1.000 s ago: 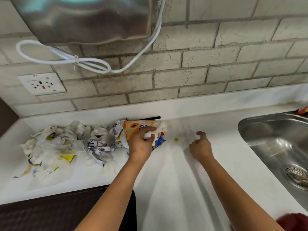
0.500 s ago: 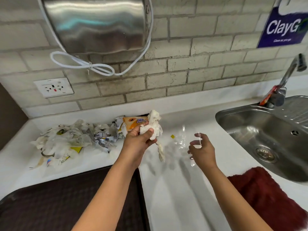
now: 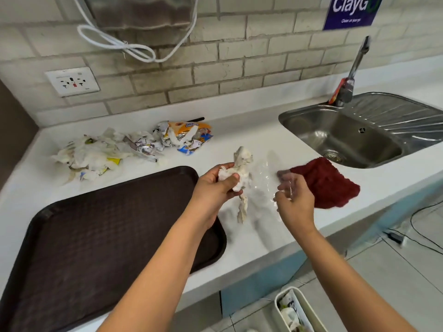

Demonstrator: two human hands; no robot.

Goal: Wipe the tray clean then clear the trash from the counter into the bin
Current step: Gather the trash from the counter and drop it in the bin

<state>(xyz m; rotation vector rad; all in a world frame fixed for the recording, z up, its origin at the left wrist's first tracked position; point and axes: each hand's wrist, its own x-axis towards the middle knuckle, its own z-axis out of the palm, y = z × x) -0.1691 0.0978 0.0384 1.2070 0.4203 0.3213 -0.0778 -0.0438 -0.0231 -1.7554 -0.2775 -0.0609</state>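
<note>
1. Left hand grips a crumpled tissue wad, fingers curled round it.
2. Right hand pinches clear plastic wrap.
3. Brown tray lies on the bench; trash pile behind it; bin on the floor.

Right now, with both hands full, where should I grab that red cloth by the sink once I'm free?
Judging by its pose, pinch the red cloth at its front right corner, which sticks out past the counter edge, coming from the right; the right hand covers its near left side.
</note>
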